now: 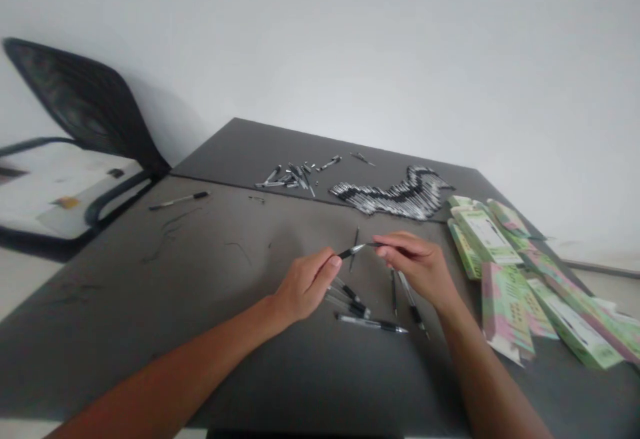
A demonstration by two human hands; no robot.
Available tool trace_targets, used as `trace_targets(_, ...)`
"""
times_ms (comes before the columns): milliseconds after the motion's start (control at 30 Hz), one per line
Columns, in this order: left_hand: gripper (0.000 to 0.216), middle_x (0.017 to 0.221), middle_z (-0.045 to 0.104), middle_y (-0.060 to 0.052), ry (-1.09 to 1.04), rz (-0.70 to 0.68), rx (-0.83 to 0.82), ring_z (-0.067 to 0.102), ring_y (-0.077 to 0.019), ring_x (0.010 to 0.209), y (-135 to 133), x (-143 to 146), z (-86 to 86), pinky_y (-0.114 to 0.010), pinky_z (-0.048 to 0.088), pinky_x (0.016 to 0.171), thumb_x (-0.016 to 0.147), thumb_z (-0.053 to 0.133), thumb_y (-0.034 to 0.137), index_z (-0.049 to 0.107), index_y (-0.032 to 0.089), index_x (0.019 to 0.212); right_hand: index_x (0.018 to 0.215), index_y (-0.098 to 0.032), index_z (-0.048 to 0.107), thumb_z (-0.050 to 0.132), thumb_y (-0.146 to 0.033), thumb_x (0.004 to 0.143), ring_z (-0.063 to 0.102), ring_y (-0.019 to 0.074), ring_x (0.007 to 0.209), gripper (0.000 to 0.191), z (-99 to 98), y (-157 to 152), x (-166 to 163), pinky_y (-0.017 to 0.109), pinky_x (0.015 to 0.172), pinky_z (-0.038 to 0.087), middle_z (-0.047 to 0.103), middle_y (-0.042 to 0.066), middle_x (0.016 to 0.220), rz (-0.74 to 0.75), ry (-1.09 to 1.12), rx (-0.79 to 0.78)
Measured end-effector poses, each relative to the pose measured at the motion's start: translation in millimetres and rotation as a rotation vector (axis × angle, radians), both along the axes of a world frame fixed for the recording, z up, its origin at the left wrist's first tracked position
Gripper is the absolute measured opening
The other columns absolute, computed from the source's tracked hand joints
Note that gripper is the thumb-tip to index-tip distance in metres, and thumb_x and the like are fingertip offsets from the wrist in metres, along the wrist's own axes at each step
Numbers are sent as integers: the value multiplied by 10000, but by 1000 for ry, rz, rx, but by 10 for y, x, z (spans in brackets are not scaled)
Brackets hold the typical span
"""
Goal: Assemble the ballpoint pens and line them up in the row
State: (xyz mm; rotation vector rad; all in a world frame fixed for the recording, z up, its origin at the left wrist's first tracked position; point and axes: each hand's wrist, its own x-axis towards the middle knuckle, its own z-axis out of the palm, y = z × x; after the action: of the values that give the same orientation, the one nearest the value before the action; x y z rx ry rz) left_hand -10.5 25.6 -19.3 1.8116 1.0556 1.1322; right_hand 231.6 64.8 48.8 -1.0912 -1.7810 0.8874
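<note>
My left hand [306, 284] is closed around a pen [352, 251] with a black grip and a clear, silvery end pointing right. From the other side, the fingertips of my right hand [420, 264] pinch a thin dark rod [373, 244], which looks like a pen refill. Its end meets the tip of the pen, or nearly so; the exact contact is too small to make out. Below the hands lie several loose pens, among them a clear one [371, 323] and a slanted one [413, 302]. A thin dark refill [394, 292] rests beside the slanted pen.
A long wavy row of pens [395, 199] lies farther back, with a pile of pen parts [293, 178] to its left. Green and pink boxes [507, 306] are heaped at the right. One pen [180, 200] lies far left on the dark table [240, 372], near a black chair [95, 102].
</note>
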Motion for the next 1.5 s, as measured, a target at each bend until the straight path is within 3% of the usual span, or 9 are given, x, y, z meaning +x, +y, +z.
trace_targets(200, 423, 654, 439, 54, 65, -9, 62, 453, -141, 592, 19, 1, 3, -283, 315, 614, 1131, 410, 415, 453, 223, 756, 1200, -317, 844, 710, -383, 1011, 621, 111, 629, 241, 51, -79, 102, 265, 580, 532, 724, 37, 951, 84, -53, 56)
trace_targets(600, 400, 696, 552, 30, 131, -10, 123, 554, -141, 633, -16, 0, 29, -267, 385, 644, 1141, 437, 382, 636, 193, 850, 1197, -312, 842, 706, -332, 1021, 647, 136, 743, 223, 55, -74, 86, 281, 699, 531, 707, 16, 881, 108, -135, 136)
trace_targets(867, 440, 654, 526, 39, 166, 22, 163, 532, -136, 595, -1, 4, 49, -266, 381, 615, 1143, 436, 388, 634, 192, 803, 1151, -281, 850, 700, -355, 1025, 660, 147, 775, 210, 96, -82, 121, 281, 688, 518, 727, 32, 924, 70, -167, 133)
trace_targets(1000, 427, 647, 522, 43, 180, 19, 194, 522, -128, 583, 16, 4, 43, -261, 380, 601, 1134, 462, 383, 633, 189, 794, 1143, -247, 855, 709, -337, 1020, 663, 151, 775, 211, 114, -81, 93, 277, 682, 517, 734, 42, 890, 122, -191, 171)
trace_targets(1333, 306, 849, 754, -34, 254, 9, 262, 694, -160, 757, 29, 0, -21, -268, 493, 713, 1124, 528, 344, 748, 179, 989, 1160, -209, 850, 706, -309, 1028, 668, 128, 763, 220, 70, -84, 98, 264, 644, 474, 752, 47, 928, 181, -300, 190)
trace_targets(1500, 290, 919, 785, -50, 270, -2, 307, 738, -173, 827, 50, 0, -58, -270, 538, 760, 1133, 528, 343, 754, 171, 1076, 1161, -221, 849, 681, -346, 1044, 685, 142, 792, 240, 20, -92, 55, 280, 690, 502, 753, 42, 916, 181, -288, 186)
